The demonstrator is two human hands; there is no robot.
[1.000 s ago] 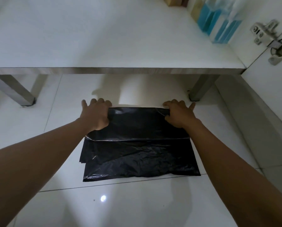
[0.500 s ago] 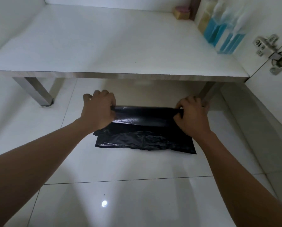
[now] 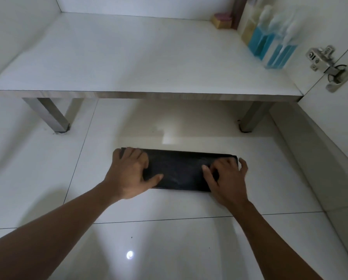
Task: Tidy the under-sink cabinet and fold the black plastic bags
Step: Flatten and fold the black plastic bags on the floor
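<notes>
bag (image 3: 179, 170) – folded black strip on floor tile, just in front of cabinet shelf (image 3: 140, 57) | left hand (image 3: 128, 174) + right hand (image 3: 225, 182) – flat, fingers spread, pressing ends, gripping nothing | likely light, limp, slick, springs open – pinch at folded ends

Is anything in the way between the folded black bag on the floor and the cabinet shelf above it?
Nothing visible. The black bag lies flat on the floor tiles under the left hand and right hand. The shelf is bare across its front and middle; only bottles stand along its right side.
</notes>
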